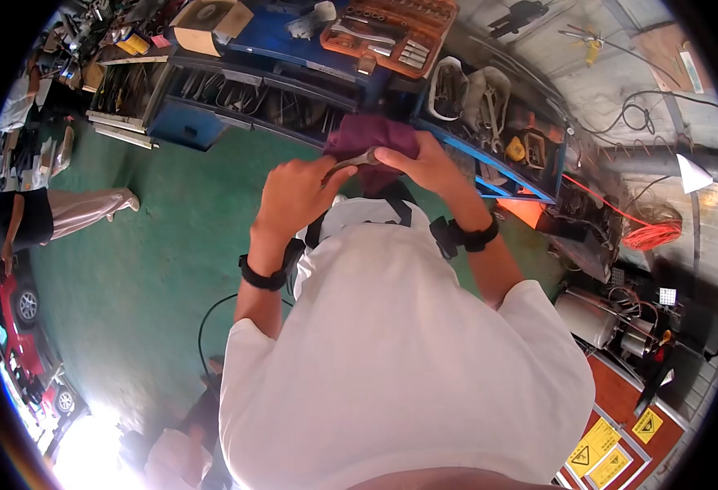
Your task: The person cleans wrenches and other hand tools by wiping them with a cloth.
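Head view: 2 hands up front, 1 wrench (352, 162) btwn them – held slantwise over maroon cloth (369, 135). L hand (292, 189) gripping lower end, thumb along it. R hand (426, 169) closed on upper end, thumb pressed on top; R fingertips hidden, can't tell if also on cloth. Blue bench (269, 33) just ahead, w/ open orange case (408, 70) of sockets on top. Pale bin (433, 100) of tools to R of cloth. Far L: 1 person (28, 216) nr red car (22, 347) – well apart from hands.
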`<action>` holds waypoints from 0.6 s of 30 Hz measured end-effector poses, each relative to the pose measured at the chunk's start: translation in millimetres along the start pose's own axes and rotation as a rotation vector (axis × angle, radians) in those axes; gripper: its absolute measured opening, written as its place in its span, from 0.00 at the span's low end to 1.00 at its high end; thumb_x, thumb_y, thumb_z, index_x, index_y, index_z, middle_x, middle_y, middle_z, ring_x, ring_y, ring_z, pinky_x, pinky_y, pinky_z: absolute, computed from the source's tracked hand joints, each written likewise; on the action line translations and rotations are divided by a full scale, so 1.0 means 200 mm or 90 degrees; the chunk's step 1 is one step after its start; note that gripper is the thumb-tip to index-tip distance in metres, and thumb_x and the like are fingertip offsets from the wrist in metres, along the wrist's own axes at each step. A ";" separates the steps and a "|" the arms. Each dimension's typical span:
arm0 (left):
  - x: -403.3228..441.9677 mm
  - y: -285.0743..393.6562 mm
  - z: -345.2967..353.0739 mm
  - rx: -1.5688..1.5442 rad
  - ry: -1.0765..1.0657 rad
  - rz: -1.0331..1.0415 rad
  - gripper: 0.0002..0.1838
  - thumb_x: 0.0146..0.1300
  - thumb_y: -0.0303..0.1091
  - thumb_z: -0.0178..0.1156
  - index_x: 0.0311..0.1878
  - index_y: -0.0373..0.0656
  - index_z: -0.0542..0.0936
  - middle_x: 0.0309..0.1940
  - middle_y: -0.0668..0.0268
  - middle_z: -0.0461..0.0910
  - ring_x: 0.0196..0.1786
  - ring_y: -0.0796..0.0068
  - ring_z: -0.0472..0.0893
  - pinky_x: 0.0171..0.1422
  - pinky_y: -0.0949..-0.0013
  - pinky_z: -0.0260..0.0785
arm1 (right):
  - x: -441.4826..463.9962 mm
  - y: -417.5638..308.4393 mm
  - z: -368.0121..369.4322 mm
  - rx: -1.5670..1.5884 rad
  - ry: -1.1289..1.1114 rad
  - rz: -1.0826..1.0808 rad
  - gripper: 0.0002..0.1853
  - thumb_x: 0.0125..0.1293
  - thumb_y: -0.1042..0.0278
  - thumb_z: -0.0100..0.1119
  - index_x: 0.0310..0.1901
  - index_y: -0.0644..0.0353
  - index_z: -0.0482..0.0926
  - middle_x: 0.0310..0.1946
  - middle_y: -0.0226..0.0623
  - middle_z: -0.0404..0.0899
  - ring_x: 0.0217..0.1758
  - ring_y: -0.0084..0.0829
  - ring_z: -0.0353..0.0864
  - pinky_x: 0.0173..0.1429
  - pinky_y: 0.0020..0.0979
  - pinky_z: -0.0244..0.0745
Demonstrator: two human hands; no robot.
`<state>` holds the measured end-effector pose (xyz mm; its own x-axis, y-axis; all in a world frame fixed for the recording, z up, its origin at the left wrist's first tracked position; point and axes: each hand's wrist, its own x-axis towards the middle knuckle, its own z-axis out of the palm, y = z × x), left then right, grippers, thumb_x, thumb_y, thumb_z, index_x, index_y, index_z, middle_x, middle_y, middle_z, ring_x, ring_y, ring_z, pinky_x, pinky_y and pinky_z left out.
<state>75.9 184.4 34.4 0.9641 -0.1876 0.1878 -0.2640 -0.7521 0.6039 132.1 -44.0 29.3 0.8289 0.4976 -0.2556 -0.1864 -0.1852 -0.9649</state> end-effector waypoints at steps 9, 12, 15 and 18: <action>-0.02 -0.03 0.04 0.048 -0.003 -0.062 0.20 0.67 0.48 0.61 0.24 0.43 0.76 0.15 0.55 0.73 0.21 0.46 0.74 0.23 0.54 0.63 | 0.00 0.09 -0.03 0.103 -0.063 0.032 0.28 0.74 0.56 0.49 0.70 0.60 0.65 0.58 0.33 0.75 0.59 0.22 0.71 0.65 0.27 0.64; -0.03 -0.02 0.07 0.012 -0.012 -0.073 0.20 0.67 0.48 0.62 0.25 0.43 0.77 0.15 0.54 0.74 0.21 0.46 0.74 0.23 0.53 0.63 | -0.02 0.10 -0.07 0.302 -0.077 0.062 0.27 0.72 0.60 0.50 0.70 0.58 0.65 0.57 0.31 0.74 0.59 0.22 0.73 0.66 0.27 0.65; -0.03 -0.03 0.10 -0.001 -0.022 -0.075 0.19 0.67 0.48 0.62 0.25 0.43 0.78 0.15 0.55 0.74 0.21 0.47 0.74 0.23 0.53 0.63 | -0.03 0.10 -0.11 0.165 -0.076 0.027 0.24 0.70 0.62 0.57 0.65 0.58 0.68 0.55 0.31 0.74 0.59 0.23 0.74 0.64 0.28 0.69; -0.03 -0.02 0.12 0.025 -0.033 -0.067 0.19 0.66 0.49 0.63 0.26 0.44 0.80 0.15 0.56 0.75 0.21 0.49 0.76 0.24 0.54 0.65 | -0.04 0.09 -0.11 0.085 -0.064 -0.032 0.24 0.64 0.61 0.67 0.57 0.58 0.70 0.52 0.32 0.74 0.56 0.24 0.76 0.58 0.29 0.75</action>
<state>71.0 173.5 12.4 0.9869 -0.1382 0.0832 -0.1606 -0.7932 0.5874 132.7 -69.6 16.1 0.7830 0.5871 -0.2056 -0.2204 -0.0473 -0.9743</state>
